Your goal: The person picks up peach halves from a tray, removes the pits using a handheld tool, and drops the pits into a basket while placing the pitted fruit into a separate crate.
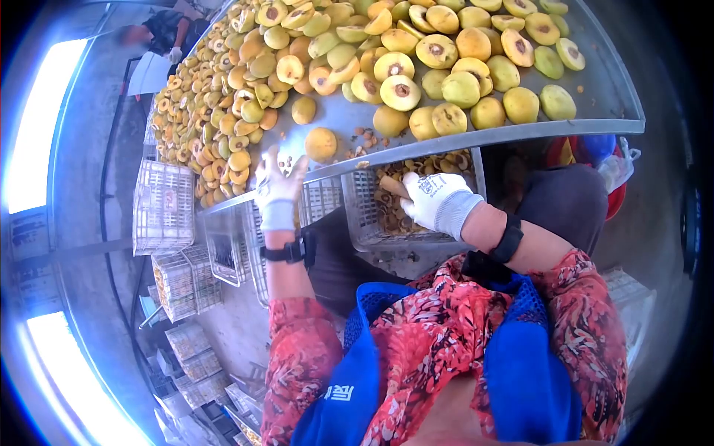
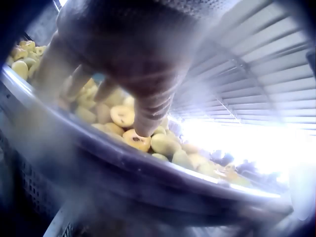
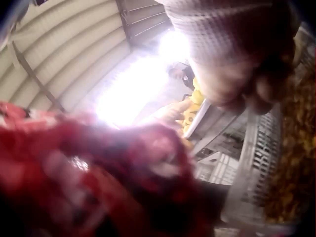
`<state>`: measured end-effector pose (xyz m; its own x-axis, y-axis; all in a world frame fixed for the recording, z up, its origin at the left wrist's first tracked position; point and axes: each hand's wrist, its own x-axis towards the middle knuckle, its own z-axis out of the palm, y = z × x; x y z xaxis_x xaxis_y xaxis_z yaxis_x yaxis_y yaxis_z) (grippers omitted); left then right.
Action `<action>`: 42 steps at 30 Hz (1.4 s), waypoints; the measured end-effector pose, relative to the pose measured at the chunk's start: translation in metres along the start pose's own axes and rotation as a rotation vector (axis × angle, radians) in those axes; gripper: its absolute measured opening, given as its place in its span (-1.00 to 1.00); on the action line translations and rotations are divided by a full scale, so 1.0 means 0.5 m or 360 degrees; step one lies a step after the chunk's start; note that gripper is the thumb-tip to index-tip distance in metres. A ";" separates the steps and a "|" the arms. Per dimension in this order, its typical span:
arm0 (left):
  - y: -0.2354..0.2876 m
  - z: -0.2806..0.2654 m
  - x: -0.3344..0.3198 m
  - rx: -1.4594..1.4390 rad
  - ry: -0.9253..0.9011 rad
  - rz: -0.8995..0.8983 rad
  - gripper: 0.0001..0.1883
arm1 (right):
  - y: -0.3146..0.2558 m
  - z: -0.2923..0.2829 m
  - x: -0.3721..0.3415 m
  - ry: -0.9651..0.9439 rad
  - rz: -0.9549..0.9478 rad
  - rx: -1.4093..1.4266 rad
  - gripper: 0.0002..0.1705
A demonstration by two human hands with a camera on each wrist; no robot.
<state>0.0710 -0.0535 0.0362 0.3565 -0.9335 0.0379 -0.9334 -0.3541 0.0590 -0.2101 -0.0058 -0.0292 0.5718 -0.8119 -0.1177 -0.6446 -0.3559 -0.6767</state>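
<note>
My left hand (image 1: 279,182), in a white glove, reaches over the near rim of a metal table (image 1: 513,132) with its fingers spread. Halved yellow peaches (image 1: 398,93) are heaped there, some cut side up with brown centres, and one rounded fruit (image 1: 320,144) lies just right of my fingers. In the left wrist view the fingers (image 2: 153,113) hang down close over the peach halves (image 2: 122,116). My right hand (image 1: 439,197), also gloved, grips a tool by its wooden handle (image 1: 394,186); its working end is hidden. That hand is above a plastic crate (image 1: 359,204) of brown pits and scraps (image 1: 394,215).
Small brown bits (image 1: 366,138) lie on the table near its rim. White crates (image 1: 165,204) stand on the left, several more behind. Another person (image 1: 167,33) is at the far left end. Coloured plastic bags (image 1: 595,152) are at the right below the table.
</note>
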 end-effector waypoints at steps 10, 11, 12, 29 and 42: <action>0.052 0.089 0.065 -0.2667 -0.0896 -0.0016 -0.49 | -0.029 -0.056 0.020 -0.0072 0.0079 0.0577 -0.51; 0.056 0.083 0.044 -0.2900 -0.0935 0.0034 -0.46 | -0.032 -0.058 0.023 -0.0032 0.0076 0.0750 -0.52; 0.071 0.076 0.019 -0.3139 -0.0971 0.0087 -0.44 | -0.033 -0.059 0.024 0.0008 0.0074 0.0919 -0.52; 0.222 0.057 -0.152 -0.2765 0.0026 0.0256 -0.54 | -0.056 -0.033 0.036 -0.0254 0.0192 0.1798 -0.67; 0.179 0.063 -0.130 -0.3132 -0.0692 -0.0175 -0.28 | -0.032 -0.054 0.026 -0.0183 0.0190 0.1504 -0.57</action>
<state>-0.0372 -0.0262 0.0075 0.0848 -0.9719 -0.2197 0.5029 -0.1486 0.8515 -0.2060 -0.0233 -0.0006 0.6074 -0.7504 -0.2606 -0.0547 0.2877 -0.9561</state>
